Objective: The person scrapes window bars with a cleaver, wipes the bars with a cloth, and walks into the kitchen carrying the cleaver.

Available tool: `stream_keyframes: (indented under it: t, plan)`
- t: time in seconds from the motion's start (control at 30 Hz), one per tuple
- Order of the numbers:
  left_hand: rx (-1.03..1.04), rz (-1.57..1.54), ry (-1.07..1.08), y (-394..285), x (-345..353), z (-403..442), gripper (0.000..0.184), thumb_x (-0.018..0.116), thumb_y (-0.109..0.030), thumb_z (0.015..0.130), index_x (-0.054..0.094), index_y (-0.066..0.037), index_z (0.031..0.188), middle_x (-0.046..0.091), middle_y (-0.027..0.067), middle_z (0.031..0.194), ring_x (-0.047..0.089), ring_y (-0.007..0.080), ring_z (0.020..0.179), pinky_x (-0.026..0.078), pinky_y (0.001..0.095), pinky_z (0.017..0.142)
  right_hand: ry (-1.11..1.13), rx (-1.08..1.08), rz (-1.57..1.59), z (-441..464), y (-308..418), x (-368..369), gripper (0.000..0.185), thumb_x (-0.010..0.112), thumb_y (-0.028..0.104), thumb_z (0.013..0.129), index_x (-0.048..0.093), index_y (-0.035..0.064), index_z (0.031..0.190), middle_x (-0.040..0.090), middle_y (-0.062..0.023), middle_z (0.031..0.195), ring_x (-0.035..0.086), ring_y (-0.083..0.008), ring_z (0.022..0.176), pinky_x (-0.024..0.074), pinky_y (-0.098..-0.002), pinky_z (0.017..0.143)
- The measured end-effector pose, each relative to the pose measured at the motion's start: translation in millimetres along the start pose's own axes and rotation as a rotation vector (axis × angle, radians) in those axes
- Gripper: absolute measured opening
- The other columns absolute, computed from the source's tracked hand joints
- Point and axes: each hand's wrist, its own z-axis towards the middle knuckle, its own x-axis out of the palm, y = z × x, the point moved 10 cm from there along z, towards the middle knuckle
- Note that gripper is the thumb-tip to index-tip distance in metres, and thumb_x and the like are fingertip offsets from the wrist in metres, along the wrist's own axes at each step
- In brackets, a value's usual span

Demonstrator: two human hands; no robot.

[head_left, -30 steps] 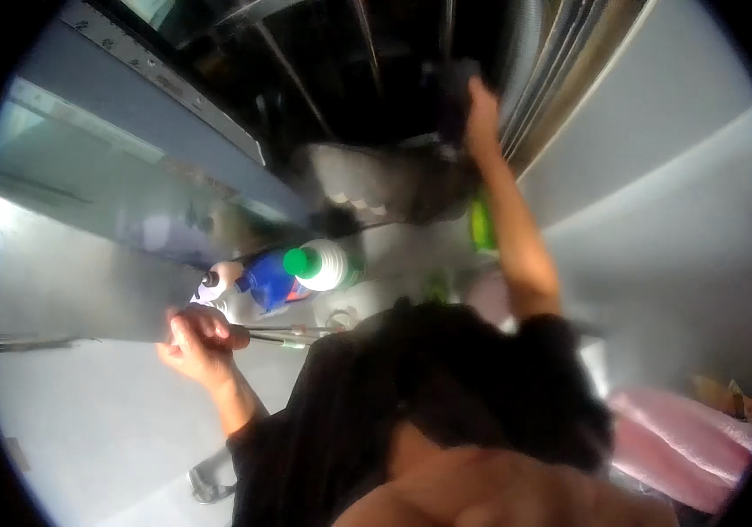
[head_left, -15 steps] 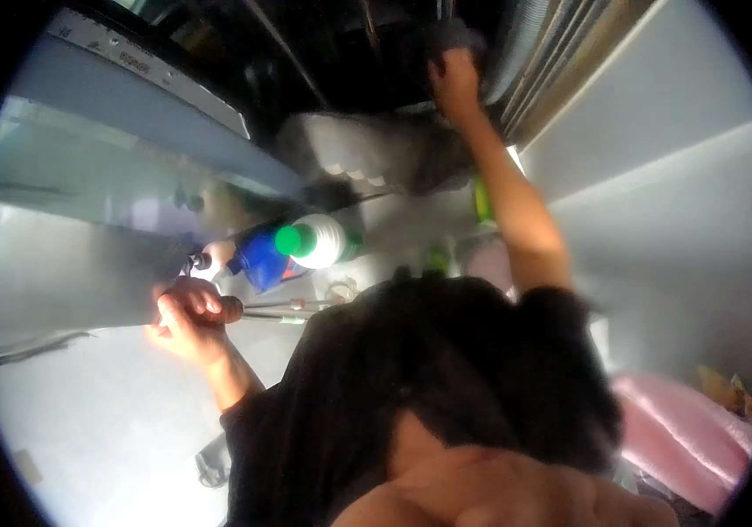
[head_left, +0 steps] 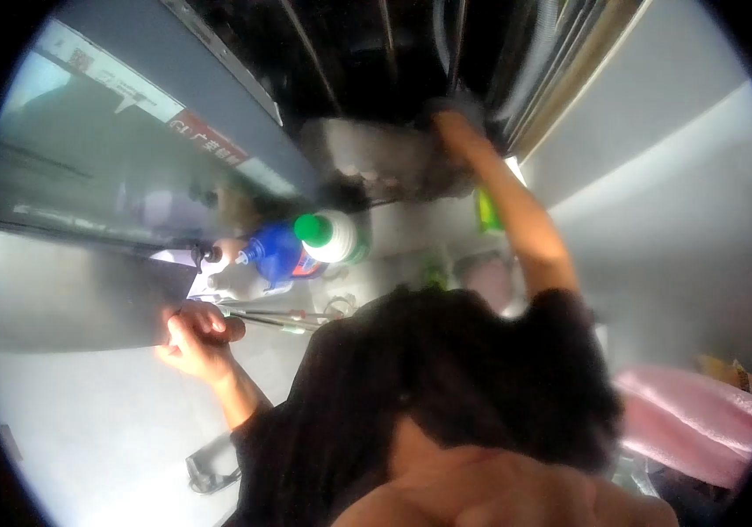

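My right hand (head_left: pixel 456 132) reaches forward to the dark recess and is closed on a dark, blurred wad that looks like a cloth (head_left: pixel 462 107). Grey, mottled material (head_left: pixel 376 158) lies just left of it. My left hand (head_left: pixel 197 344) is at the left, by the lower edge of a glossy panel (head_left: pixel 86 290). Its fingers are curled, and a brown rounded end (head_left: pixel 233 328) shows beside them; what they grip is hidden. Between my arms stand a white bottle with a green cap (head_left: pixel 332 237) and a blue bottle (head_left: pixel 275 253).
Metal bars (head_left: pixel 391 39) and a ribbed grey hose (head_left: pixel 529 57) run through the dark recess. A yellow-green item (head_left: pixel 487 211) stands by my right forearm. Thin rods (head_left: pixel 270 314) lie beside my left hand. Pink fabric (head_left: pixel 692 422) is at the lower right, near a pale wall (head_left: pixel 683 255).
My right hand and the dark cloth have come back toward me along the recess. My left hand stays by the panel edge. The view has shifted, showing more of the panel's printed strip.
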Motion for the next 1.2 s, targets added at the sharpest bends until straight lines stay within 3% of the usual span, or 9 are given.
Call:
stream_keyframes:
  t: [0.1, 0.17, 0.43, 0.57, 0.73, 0.9, 1.0, 1.13, 1.2]
  plan:
    - [-0.034, 0.022, -0.03, 2.7, -3.5, -1.0, 0.029, 0.044, -0.01, 0.089, 0.039, -0.001, 0.062, 0.041, 0.0061, 0.049, 0.04, 0.0136, 0.039, 0.032, 0.0246, 0.037, 0.078, -0.066, -0.024, 15.1, 17.5, -2.7, 0.027, 0.044, 0.016, 0.086, 0.058, 0.0054, 0.106, 0.058, -0.0191, 0.106, 0.056, -0.0305, 0.1, 0.0447, -0.0381, 0.082]
    - [-0.087, 0.091, -0.072, 6.8, -2.3, -0.7, 0.03, 0.043, -0.009, 0.089, 0.038, -0.002, 0.06, 0.041, 0.0061, 0.048, 0.04, 0.0133, 0.039, 0.032, 0.0249, 0.037, -0.125, 0.118, 0.742, 17.7, 3.5, -12.8, 0.025, 0.045, 0.014, 0.084, 0.056, -0.0013, 0.1, 0.061, -0.0173, 0.095, 0.058, -0.027, 0.09, 0.0442, -0.0383, 0.082]
    - [-0.148, 0.081, 0.05, 27.2, 14.5, -0.1, 0.028, 0.042, -0.01, 0.09, 0.04, -0.001, 0.063, 0.041, 0.0058, 0.049, 0.041, 0.0136, 0.039, 0.034, 0.0253, 0.038, 0.405, 0.017, 0.562, 109.8, -23.7, 90.9, 0.034, 0.042, 0.025, 0.088, 0.057, 0.0027, 0.109, 0.054, -0.0123, 0.117, 0.052, -0.022, 0.108, 0.0384, -0.0359, 0.091]
    - [-0.144, 0.016, 0.131, 29.8, 21.7, -2.9, 0.028, 0.044, -0.013, 0.091, 0.041, 0.0, 0.066, 0.041, 0.0057, 0.05, 0.043, 0.0144, 0.04, 0.036, 0.0256, 0.038, -0.086, -0.545, 0.755, 155.4, -92.5, 176.0, 0.031, 0.045, 0.022, 0.088, 0.057, 0.0014, 0.107, 0.057, -0.0131, 0.112, 0.055, -0.0245, 0.103, 0.0427, -0.0367, 0.087]
    - [-0.084, -0.013, 0.181, 24.9, 27.4, -1.8, 0.03, 0.047, -0.016, 0.091, 0.041, 0.0, 0.066, 0.041, 0.0053, 0.05, 0.043, 0.0143, 0.041, 0.036, 0.0259, 0.038, 0.185, 0.06, 0.104, -4.7, 65.5, -11.0, 0.031, 0.042, 0.021, 0.089, 0.057, 0.001, 0.108, 0.056, -0.0169, 0.113, 0.055, -0.0271, 0.102, 0.0423, -0.0372, 0.089]
    - [-0.069, 0.019, 0.157, 25.3, 29.4, 9.8, 0.032, 0.049, -0.016, 0.09, 0.04, 0.0, 0.064, 0.041, 0.0057, 0.05, 0.043, 0.0144, 0.041, 0.036, 0.0259, 0.038, 0.019, -0.131, -0.145, 26.0, 57.9, 41.0, 0.032, 0.043, 0.024, 0.089, 0.057, 0.0035, 0.11, 0.055, -0.0192, 0.113, 0.054, -0.0304, 0.103, 0.042, -0.0386, 0.09]
    - [-0.045, 0.034, 0.144, 31.6, 27.7, 17.0, 0.029, 0.047, -0.014, 0.09, 0.04, 0.0, 0.065, 0.041, 0.0059, 0.049, 0.043, 0.015, 0.04, 0.036, 0.0261, 0.038, 0.046, 0.174, 0.021, 25.3, 40.5, 7.8, 0.03, 0.044, 0.023, 0.088, 0.061, 0.0044, 0.105, 0.054, -0.0168, 0.116, 0.052, -0.0287, 0.108, 0.041, -0.0372, 0.092]
    - [-0.137, 0.061, 0.071, 42.4, 22.3, 21.3, 0.026, 0.046, -0.011, 0.089, 0.041, 0.0, 0.066, 0.041, 0.0062, 0.049, 0.043, 0.0155, 0.039, 0.036, 0.0266, 0.038, -0.171, -0.318, -0.329, 61.3, 39.8, 46.3, 0.024, 0.048, 0.018, 0.084, 0.066, 0.0064, 0.096, 0.058, -0.0134, 0.112, 0.057, -0.0251, 0.101, 0.0469, -0.0356, 0.084]
    - [-0.18, 0.046, 0.04, 39.8, 26.2, 22.6, 0.025, 0.045, -0.008, 0.089, 0.041, 0.0, 0.066, 0.041, 0.0062, 0.049, 0.043, 0.0156, 0.04, 0.036, 0.0271, 0.039, 0.366, -0.203, -0.359, 46.3, 60.8, 13.4, 0.025, 0.048, 0.017, 0.085, 0.065, 0.0071, 0.1, 0.061, -0.0145, 0.105, 0.06, -0.0256, 0.095, 0.0485, -0.0376, 0.079]
